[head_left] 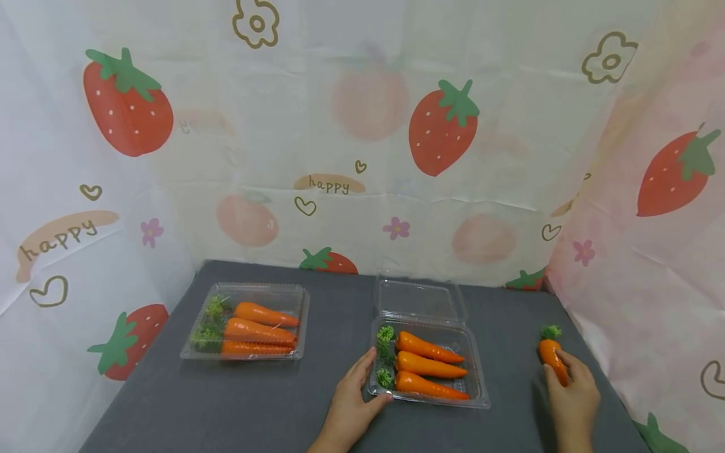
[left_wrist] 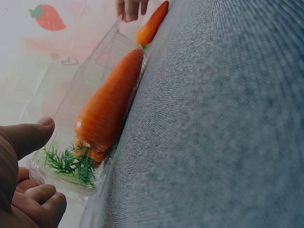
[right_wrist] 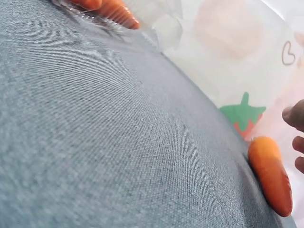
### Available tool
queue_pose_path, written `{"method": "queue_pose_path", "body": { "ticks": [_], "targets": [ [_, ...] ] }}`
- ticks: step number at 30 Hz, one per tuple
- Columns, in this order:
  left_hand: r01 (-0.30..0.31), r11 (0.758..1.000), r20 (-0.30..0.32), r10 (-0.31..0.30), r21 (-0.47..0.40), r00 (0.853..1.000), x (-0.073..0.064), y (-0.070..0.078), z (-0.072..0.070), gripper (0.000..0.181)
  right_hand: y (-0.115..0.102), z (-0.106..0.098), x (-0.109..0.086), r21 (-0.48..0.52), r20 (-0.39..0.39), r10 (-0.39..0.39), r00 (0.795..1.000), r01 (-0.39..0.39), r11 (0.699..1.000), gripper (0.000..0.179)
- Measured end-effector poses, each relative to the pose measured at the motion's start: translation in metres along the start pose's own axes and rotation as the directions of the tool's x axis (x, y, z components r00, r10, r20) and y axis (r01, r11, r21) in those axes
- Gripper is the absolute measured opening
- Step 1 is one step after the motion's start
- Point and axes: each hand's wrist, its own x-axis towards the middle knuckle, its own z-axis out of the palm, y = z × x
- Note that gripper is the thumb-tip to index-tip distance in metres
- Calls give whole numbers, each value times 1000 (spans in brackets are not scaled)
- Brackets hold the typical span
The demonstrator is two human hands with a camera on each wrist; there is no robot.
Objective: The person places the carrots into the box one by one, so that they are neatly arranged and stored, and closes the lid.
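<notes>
My left hand (head_left: 351,402) holds the near left corner of a clear plastic box (head_left: 478,377), with fingers along its left side and thumb at the front. Three toy carrots (head_left: 433,365) lie side by side in it, green tops (head_left: 386,333) to the left, tips to the right. The box's lid (head_left: 419,299) is folded back behind it. At the right, my right hand (head_left: 574,396) hovers over a single carrot (head_left: 548,350) lying on the table. In the right wrist view the fingertips (right_wrist: 294,115) are spread and apart from that carrot (right_wrist: 270,173).
To the left stands a second clear plastic box (head_left: 303,321), its lid down over three carrots (head_left: 260,330) with green tops. The dark grey table (head_left: 249,402) ends at a curtain (head_left: 351,220) printed with strawberries, which surrounds it at the back and sides.
</notes>
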Motion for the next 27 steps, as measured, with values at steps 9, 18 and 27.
{"method": "queue_pose_path", "body": {
  "ticks": [9,18,27],
  "targets": [
    [0,1000,2,0,4,1000,-1,0,0,85,16,-2,-1,-56,-25,40,999,-41,998,40],
    [-7,1000,-4,7,13,1000,0,1,0,85,23,-3,-1,-120,90,181,979,-170,978,48],
    [-9,1000,0,9,7,1000,0,0,0,85,30,-1,-1,-179,165,245,955,-215,960,53]
  ]
}}
